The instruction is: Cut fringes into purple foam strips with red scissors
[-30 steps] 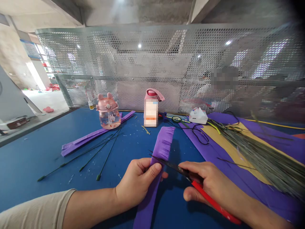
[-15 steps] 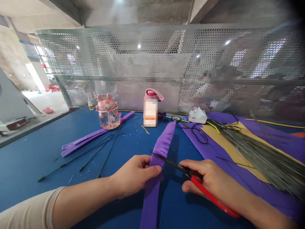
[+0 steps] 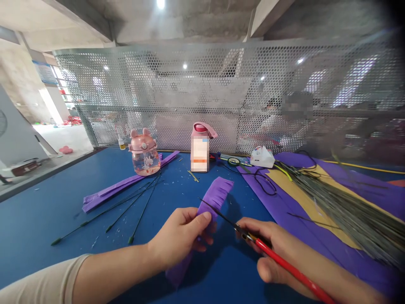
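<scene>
Between thumb and fingers, my left hand pinches a purple crepe paper strip. Short cuts fringe the right edge of its raised upper end, and its lower end hangs below my hand. My right hand grips scissors with red handles and dark blades. The blades lie across the strip just above my left thumb, pointing left. From this angle I cannot tell how far apart the blades are.
On the blue table lie purple strips and green stems at left. A pink bear-eared jar and a pink bottle stand behind. Wire stems rest on purple and tan paper at right. Perforated metal screen rises behind.
The strip's upper end has tilted down to the right, and its lower end has swung left. The scissors have turned, and my right thumb has shifted lower and to the right.
</scene>
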Available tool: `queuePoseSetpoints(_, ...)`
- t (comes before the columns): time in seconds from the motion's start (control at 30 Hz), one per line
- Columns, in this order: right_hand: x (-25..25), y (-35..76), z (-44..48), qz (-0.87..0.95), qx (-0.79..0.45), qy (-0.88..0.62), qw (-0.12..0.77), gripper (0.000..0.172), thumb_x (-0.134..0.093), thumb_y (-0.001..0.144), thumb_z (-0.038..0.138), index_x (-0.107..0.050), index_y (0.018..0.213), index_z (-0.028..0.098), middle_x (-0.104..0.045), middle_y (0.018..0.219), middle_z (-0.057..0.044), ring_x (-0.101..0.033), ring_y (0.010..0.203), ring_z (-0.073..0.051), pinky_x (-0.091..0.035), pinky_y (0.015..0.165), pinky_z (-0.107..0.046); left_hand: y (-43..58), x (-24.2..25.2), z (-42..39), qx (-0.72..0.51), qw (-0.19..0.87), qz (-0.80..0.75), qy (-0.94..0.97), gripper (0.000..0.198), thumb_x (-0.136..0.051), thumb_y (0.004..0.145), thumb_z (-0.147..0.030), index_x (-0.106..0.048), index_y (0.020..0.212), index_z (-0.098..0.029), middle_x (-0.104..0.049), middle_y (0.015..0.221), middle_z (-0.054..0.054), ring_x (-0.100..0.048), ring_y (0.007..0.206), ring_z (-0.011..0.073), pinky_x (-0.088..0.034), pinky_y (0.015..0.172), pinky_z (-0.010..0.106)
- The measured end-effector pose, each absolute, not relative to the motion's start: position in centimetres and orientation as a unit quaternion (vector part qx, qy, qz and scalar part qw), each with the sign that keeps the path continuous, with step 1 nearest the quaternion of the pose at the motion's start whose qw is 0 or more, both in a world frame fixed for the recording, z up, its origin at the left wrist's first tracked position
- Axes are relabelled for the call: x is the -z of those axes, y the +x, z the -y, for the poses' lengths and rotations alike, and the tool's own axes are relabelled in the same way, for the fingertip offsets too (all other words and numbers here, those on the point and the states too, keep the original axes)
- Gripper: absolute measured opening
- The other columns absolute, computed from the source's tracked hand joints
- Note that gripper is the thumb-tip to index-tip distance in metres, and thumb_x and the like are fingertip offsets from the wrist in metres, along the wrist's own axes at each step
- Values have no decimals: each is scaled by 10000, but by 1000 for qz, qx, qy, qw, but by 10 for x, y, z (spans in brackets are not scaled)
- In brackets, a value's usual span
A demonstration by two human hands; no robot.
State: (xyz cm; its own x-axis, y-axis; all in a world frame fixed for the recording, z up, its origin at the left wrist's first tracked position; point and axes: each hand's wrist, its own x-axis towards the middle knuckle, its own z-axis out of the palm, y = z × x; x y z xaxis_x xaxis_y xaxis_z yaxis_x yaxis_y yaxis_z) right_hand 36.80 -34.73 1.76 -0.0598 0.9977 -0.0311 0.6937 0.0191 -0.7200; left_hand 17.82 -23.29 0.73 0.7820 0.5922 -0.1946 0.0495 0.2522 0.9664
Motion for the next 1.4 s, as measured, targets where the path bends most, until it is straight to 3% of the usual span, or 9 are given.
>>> queuePoseSetpoints(0.17,-13,367,344,677,-235,-649,253,365,-620,742,508,-607,925,192,-544,649,20,-456,545,-113,-356,472,-189,189,10,244,-268,726,-290,563,403,-555,762,-516,-584,789,-115,-641,728,51,-592,589,99,-422,547,200)
queuePoseSetpoints(0.3,-10,365,343,677,-184,-661,266,347,-523,841,311,-532,1182,245,-646,897,-29,-603,767,-178,-487,634,-234,197,10,248,-289,738,-277,544,408,-545,774,-513,-583,856,-115,-651,778,64,-609,622,105,-428,555,199)
queuePoseSetpoints(0.4,-7,367,345,688,-161,-657,261,330,-505,840,241,-538,1168,248,-625,1002,-47,-601,899,-198,-504,717,-255,196,10,248,-297,736,-258,551,388,-564,765,-507,-563,836,-126,-647,730,46,-599,575,98,-412,515,191)
queuePoseSetpoints(0.47,-5,369,348,688,-161,-662,250,343,-556,816,286,-533,1155,245,-602,1054,-57,-590,925,-211,-508,713,-258,193,12,248,-289,735,-255,557,380,-565,765,-505,-563,827,-131,-647,696,39,-593,544,95,-395,491,186)
queuePoseSetpoints(0.63,-11,368,351,688,-195,-660,228,586,-751,642,388,-507,1155,244,-569,1050,-54,-569,877,-223,-490,640,-244,188,16,249,-277,729,-258,571,375,-550,781,-497,-586,834,-129,-662,702,49,-597,547,95,-390,498,185)
queuePoseSetpoints(0.83,-23,361,348,690,-235,-643,237,500,-752,633,451,-579,1032,204,-572,905,-29,-528,732,-168,-450,630,-234,188,16,249,-272,706,-249,604,361,-560,779,-481,-602,820,-124,-651,682,43,-594,557,102,-391,508,191)
queuePoseSetpoints(1.03,-17,362,346,695,-234,-632,251,410,-701,688,470,-603,973,192,-576,862,-28,-504,704,-156,-423,643,-238,186,16,249,-268,702,-246,613,353,-554,788,-469,-605,827,-122,-648,681,43,-592,567,105,-394,514,193)
queuePoseSetpoints(1.4,-14,364,345,706,-204,-640,223,330,-664,722,492,-619,848,190,-564,713,5,-430,593,-125,-328,520,-217,185,17,250,-262,703,-250,612,348,-544,793,-474,-584,772,-129,-659,692,51,-600,587,107,-409,523,193)
